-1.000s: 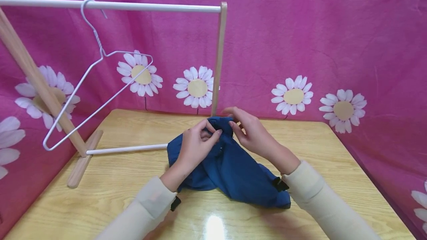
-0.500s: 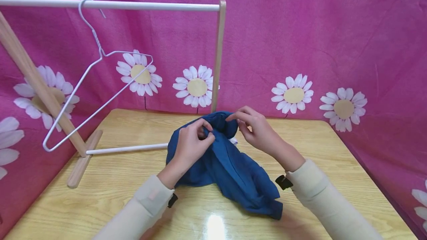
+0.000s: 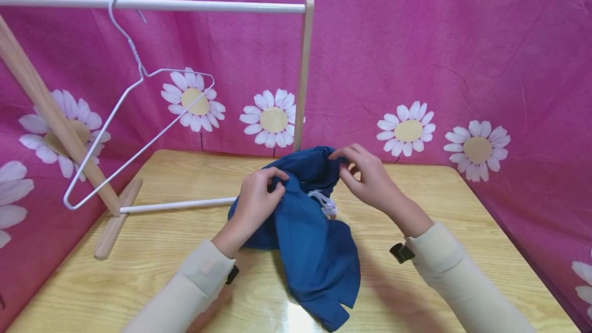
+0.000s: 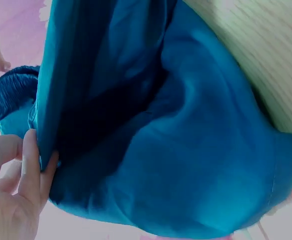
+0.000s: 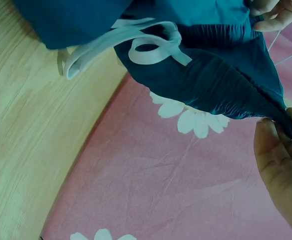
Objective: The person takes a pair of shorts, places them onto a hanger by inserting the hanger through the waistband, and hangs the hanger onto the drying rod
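A pair of blue drawstring pants point(image 3: 302, 230) is held partly above the table, one leg hanging toward the front. My left hand point(image 3: 259, 194) pinches the gathered waistband on its left side. At the opposite side, my right hand point(image 3: 367, 173) pinches the waistband's end between thumb and fingers. A white drawstring point(image 3: 325, 203) dangles between the hands, and in the right wrist view the drawstring point(image 5: 153, 47) forms a loop beside the elastic gathers. From the left wrist view, the pants point(image 4: 205, 165) fall in a wide fold below the left hand point(image 4: 16, 195).
A white wire hanger point(image 3: 139, 66) hangs from the white top bar point(image 3: 208, 5) of a wooden rack at the left. The rack's lower bar point(image 3: 180, 205) runs behind the pants. A pink curtain with daisies point(image 3: 407, 45) surrounds the wooden table point(image 3: 439, 209).
My hands have moved apart, the right one rightward, stretching the waistband. The hanging leg has swung left and toward the front, and the white drawstring has come into view.
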Motion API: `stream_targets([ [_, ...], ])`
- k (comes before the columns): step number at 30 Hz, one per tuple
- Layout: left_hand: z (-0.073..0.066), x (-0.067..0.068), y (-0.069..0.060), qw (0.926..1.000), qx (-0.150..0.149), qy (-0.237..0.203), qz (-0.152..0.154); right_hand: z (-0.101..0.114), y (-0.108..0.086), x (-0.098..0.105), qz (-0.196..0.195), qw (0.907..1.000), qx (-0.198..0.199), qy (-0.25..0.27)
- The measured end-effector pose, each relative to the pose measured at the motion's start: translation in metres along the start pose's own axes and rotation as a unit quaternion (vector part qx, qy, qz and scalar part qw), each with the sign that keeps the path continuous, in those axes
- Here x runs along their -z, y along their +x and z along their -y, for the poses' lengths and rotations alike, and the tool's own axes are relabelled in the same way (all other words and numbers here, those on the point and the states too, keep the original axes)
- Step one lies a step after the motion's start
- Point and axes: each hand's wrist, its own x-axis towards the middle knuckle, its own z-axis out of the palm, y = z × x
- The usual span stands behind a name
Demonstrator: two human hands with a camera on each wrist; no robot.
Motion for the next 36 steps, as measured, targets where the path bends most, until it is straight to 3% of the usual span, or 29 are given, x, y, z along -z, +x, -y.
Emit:
stream_targets([
  [11,0.01,0.007,0.0,0.9986,-0.04,0.022,-0.026,-0.007,-0.006,0.009,-0.017,0.9995,-0.024,-0.007],
  [20,0.014,0.013,0.001,0.9976,-0.047,0.039,-0.032,-0.01,-0.011,0.015,0.011,0.9998,-0.006,-0.017],
  [25,0.016,0.017,0.001,0.9985,-0.033,0.037,-0.024,-0.013,-0.014,0.016,0.011,0.9997,-0.004,-0.02],
  [36,0.019,0.027,-0.001,0.999,-0.017,0.031,-0.026,-0.017,-0.017,0.013,-0.033,0.999,0.008,-0.028],
])
